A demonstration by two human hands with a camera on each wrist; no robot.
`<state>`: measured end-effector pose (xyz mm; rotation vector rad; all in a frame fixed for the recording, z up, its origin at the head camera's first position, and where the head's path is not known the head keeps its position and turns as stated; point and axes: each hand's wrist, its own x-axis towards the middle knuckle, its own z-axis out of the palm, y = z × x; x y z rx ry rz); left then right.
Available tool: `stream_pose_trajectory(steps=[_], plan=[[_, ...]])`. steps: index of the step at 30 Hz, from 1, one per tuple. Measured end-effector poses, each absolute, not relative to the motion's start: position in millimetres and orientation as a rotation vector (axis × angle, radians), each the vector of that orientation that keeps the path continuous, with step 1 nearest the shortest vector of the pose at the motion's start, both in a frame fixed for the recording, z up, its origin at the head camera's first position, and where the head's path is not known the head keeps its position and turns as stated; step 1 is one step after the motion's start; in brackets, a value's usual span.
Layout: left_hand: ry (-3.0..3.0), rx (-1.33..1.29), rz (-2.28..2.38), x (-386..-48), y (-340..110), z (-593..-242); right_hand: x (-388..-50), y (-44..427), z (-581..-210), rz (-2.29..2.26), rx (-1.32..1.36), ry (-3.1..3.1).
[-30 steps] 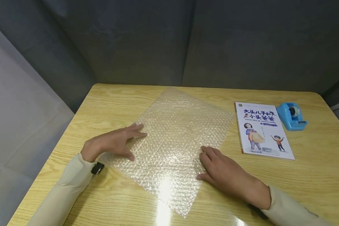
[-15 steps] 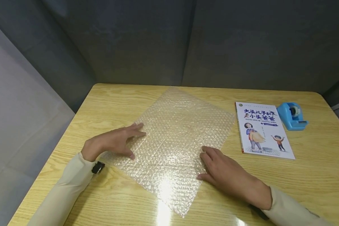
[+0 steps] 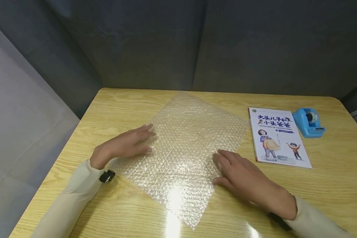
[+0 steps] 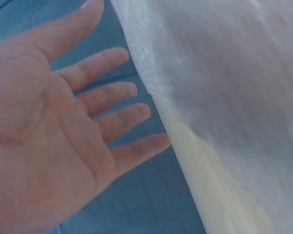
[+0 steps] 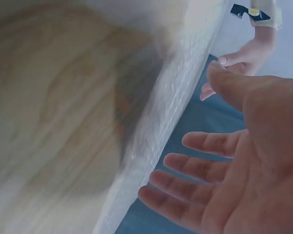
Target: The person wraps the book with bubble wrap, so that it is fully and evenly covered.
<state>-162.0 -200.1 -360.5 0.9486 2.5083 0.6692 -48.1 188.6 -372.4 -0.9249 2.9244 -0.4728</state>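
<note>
A clear sheet of bubble wrap (image 3: 184, 132) lies flat on the table, turned so one corner points toward me. Over its left edge is my left hand (image 3: 125, 145), fingers extended and spread, holding nothing; the left wrist view shows its bare palm (image 4: 49, 146) a little apart from the sheet. My right hand (image 3: 244, 175) hovers by the sheet's right edge with relaxed fingers. In the right wrist view its fingers (image 5: 195, 170) are loosely extended and grip nothing.
A white picture book (image 3: 278, 137) lies to the right of the wrap. Beside it stands a blue tape dispenser (image 3: 309, 124). The wooden table (image 3: 330, 191) ends at a dark grey curtain (image 3: 148, 43) behind.
Both hands have lifted slightly off the bubble wrap. The left has shifted a little right and away from me, the right a little to the right. The sheet stays nearly in place.
</note>
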Motion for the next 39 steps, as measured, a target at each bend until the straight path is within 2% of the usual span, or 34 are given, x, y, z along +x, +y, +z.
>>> stream_pose_trajectory(steps=[6, 18, 39], plan=[[2.464, 0.939, 0.787, -161, -182, -356, -53, 203, -367, -0.478, -0.876, 2.967], [2.361, 0.995, 0.988, -161, -120, -364, -60, 243, -363, -0.548, -0.604, 2.981], [1.76, 0.658, 1.428, -149, -6, -365, -67, 341, -372, -0.616, -0.06, 2.922]])
